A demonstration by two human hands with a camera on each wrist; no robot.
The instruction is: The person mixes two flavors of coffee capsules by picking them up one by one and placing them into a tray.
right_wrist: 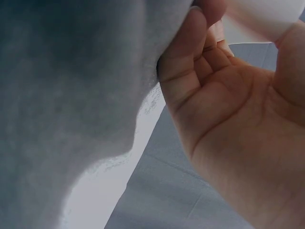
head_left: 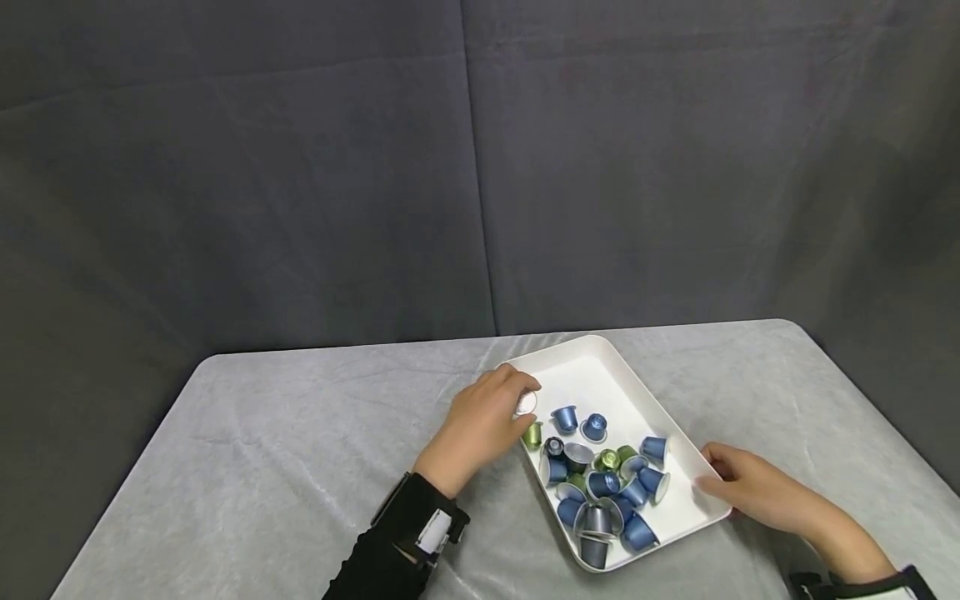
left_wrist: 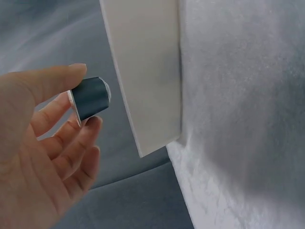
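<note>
My left hand (head_left: 486, 422) pinches a coffee capsule (left_wrist: 90, 98) between thumb and fingers at the left edge of a white tray (head_left: 633, 379). In the left wrist view the capsule has a dark blue-green body; its pale round lid faces up in the head view. With thumb over the rim and fingers beneath, my right hand (head_left: 757, 490) grips the tray's right corner. Inside the tray lie several blue capsules (head_left: 639, 533), several green capsules (head_left: 608, 460) and grey capsules (head_left: 597, 518), heaped mostly toward the near corner. Some are partly hidden under others.
The tray stands turned at an angle on a table (head_left: 300, 467) covered with light grey cloth. Behind the table hangs a dark grey curtain (head_left: 337, 183). Black wrist straps (head_left: 420, 525) are worn on the forearms.
</note>
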